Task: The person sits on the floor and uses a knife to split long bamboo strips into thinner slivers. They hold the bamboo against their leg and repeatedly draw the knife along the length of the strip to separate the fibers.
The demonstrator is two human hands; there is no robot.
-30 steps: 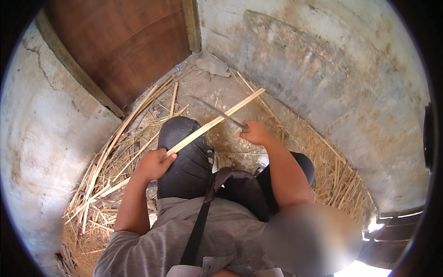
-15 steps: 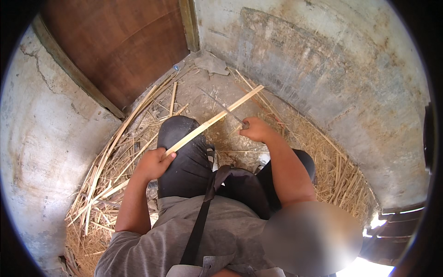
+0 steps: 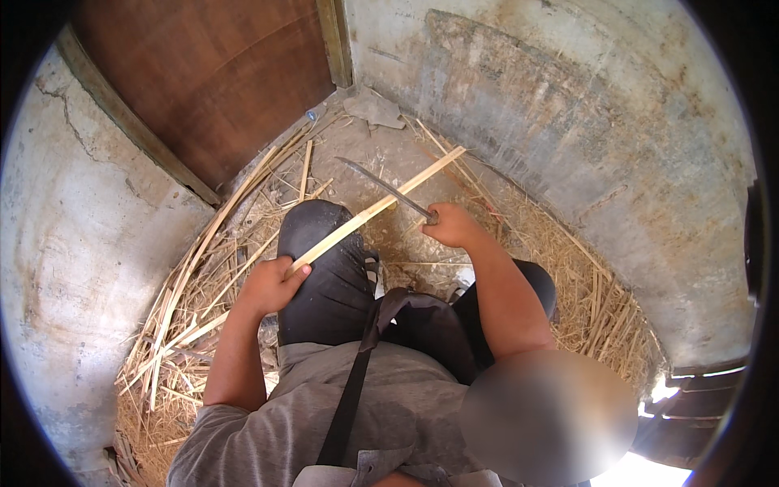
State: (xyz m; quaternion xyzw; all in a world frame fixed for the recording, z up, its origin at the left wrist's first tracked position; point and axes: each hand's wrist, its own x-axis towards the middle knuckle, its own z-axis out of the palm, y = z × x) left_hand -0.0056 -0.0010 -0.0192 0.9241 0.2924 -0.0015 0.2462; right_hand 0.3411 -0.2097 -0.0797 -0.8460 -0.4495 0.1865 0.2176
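My left hand is closed round the near end of a long pale bamboo strip, beside my left knee. The strip slants away over the knee toward the far right. In my right hand is the handle of a long knife with a dark, slightly curved blade. The blade crosses the strip beyond its middle, its tip pointing far left. Whether the blade touches the strip or lies just over it, I cannot tell. Most of the handle is hidden in my fist.
Loose split strips and shavings lie on the floor at left. More shavings line the wall at right. A brown door stands at far left, with a flat stone near its frame. A dark bag rests on my lap.
The knife has turned in my right hand, so its blade shows broader and its tip sits a little farther left. My left hand and the strip have hardly moved.
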